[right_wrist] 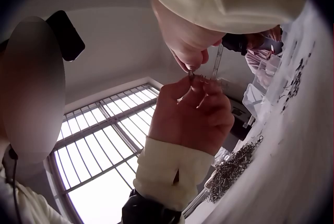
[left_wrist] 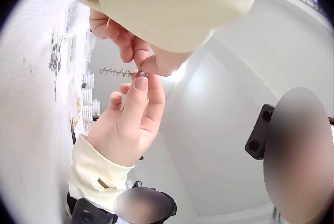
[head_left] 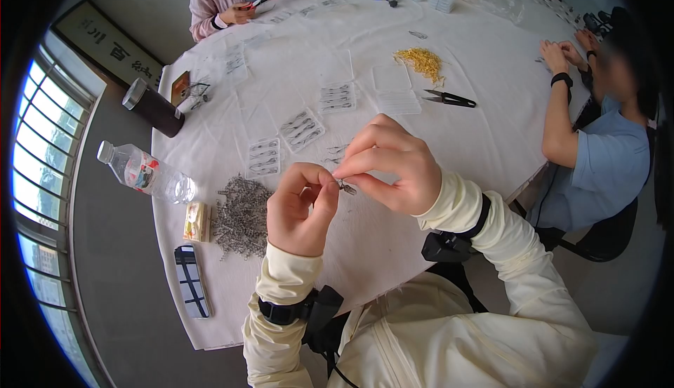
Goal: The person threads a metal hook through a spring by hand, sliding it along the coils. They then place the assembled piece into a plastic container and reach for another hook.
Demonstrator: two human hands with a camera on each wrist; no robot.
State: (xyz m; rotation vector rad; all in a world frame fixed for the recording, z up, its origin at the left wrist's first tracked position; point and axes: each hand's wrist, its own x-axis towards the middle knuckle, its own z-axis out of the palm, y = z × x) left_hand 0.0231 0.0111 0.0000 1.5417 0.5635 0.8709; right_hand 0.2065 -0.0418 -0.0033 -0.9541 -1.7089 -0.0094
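Note:
Both hands meet above the table's near part. My left hand (head_left: pixel 302 209) pinches one end of a small coiled wire piece (head_left: pixel 346 187) between thumb and index finger. From the right, my right hand (head_left: pixel 393 163) pinches at the same end, its fingertips touching the left ones. In the left wrist view the spring-like coil (left_wrist: pixel 116 71) sticks out sideways from the fingertips. The right wrist view shows the left hand (right_wrist: pixel 193 114) below the right one (right_wrist: pixel 185 36), with the coil partly hidden by fingers.
A pile of wire coils (head_left: pixel 242 216) lies left of the hands, beside a tissue pack (head_left: pixel 196 222), a phone (head_left: pixel 192 281) and a bottle (head_left: pixel 151 174). Beyond are filled clear trays (head_left: pixel 302 130), black snips (head_left: pixel 450 98) and yellow pieces (head_left: pixel 421 62). Two people sit around the table.

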